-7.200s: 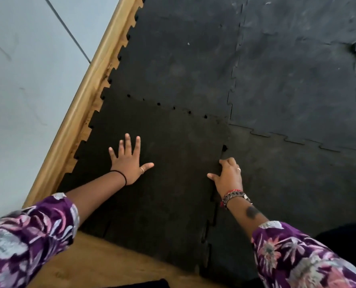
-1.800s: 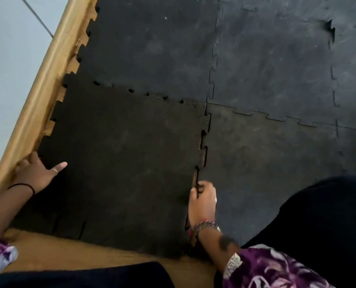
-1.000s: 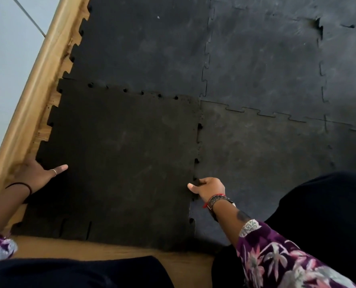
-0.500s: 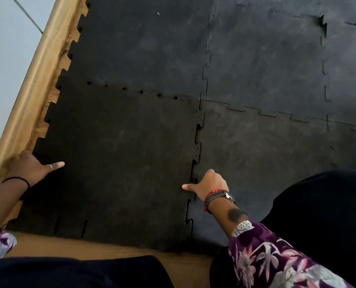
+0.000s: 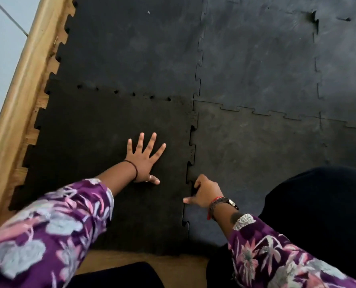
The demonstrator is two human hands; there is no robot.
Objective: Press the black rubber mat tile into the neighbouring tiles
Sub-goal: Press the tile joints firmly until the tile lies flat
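Note:
The black rubber mat tile [image 5: 94, 142] lies at the near left, its toothed edges meeting a tile behind [image 5: 131, 48] and a greyer tile on the right [image 5: 256, 159]. My left hand [image 5: 145, 161] rests flat on this tile with fingers spread, palm down. My right hand [image 5: 204, 193] sits on the right-hand seam [image 5: 190, 146], fingers curled down onto the interlocking teeth, thumb pointing left. Small gaps show along the far seam [image 5: 131, 93] and at the upper part of the right seam.
A wooden skirting board [image 5: 21, 84] and a pale wall run along the left. Bare wooden floor [image 5: 152, 258] shows at the near edge. My dark-clothed knee [image 5: 318, 204] rests on the right tile. More tiles extend to the far right, one corner [image 5: 314, 17] lifted.
My left hand has moved from the tile's left edge by the skirting to the tile's middle and spread flat. My right hand has stayed on the right seam, shifting a little nearer.

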